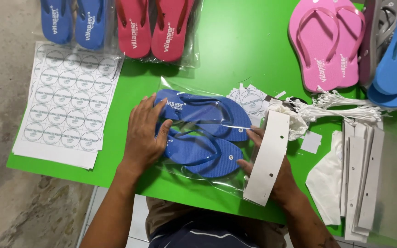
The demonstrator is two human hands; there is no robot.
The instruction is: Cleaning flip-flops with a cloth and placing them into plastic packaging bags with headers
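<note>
Here, your left hand (144,133) presses flat on the bagged blue sandals (203,133), their long axis running rightward. Your right hand (272,170) pinches the white card strip (268,156) at the bag's open end.

Blue flip-flops (203,133) matt foam; bag (194,174) glossy clear plastic; header card (268,156) matt white cardboard.

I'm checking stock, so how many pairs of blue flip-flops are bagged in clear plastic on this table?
2. One blue pair lies bagged at the table's middle under the left hand; another bagged blue pair lies at the top left edge. More may lie beyond the picture.
</note>
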